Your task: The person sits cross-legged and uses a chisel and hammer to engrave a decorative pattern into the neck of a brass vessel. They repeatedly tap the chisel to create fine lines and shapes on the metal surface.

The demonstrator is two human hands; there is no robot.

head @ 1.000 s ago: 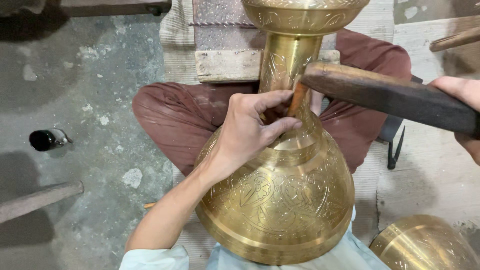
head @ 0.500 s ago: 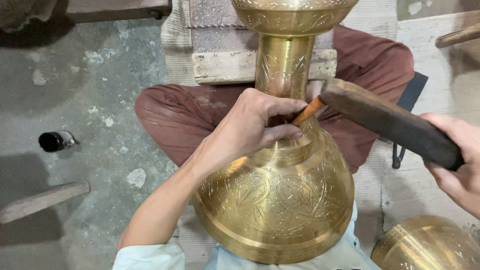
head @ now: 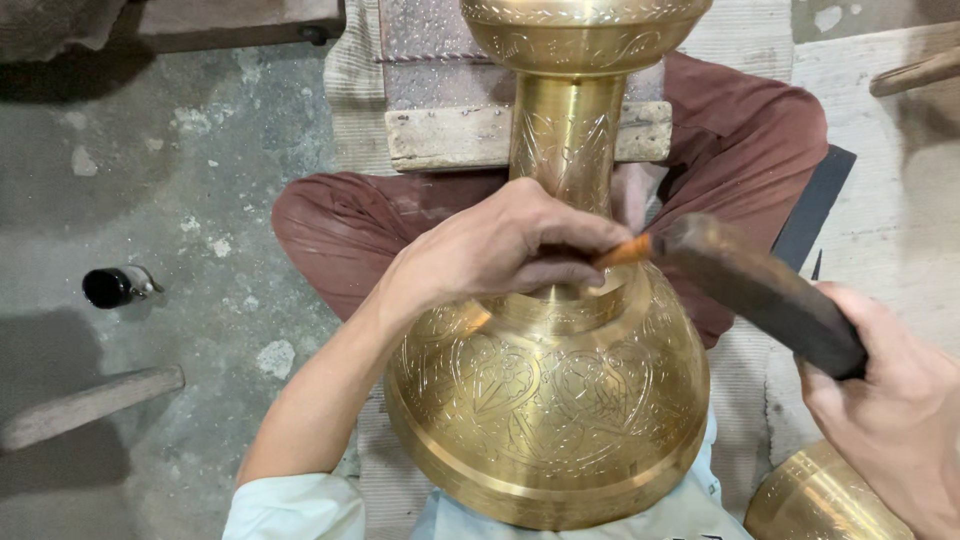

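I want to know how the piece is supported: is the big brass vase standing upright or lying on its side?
Lying on its side: the brass vase rests across the person's lap, its neck pointing away over a wooden block.

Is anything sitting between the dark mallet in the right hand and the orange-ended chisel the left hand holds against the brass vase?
Nothing visible does. The mallet head sits right at the orange end of the chisel, which the left hand pins against the shoulder of the brass vase. The right hand grips the mallet handle, clear of that line.

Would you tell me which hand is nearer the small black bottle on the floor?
Left. The left hand rests on the brass vase, right of the bottle; the right hand is farther right.
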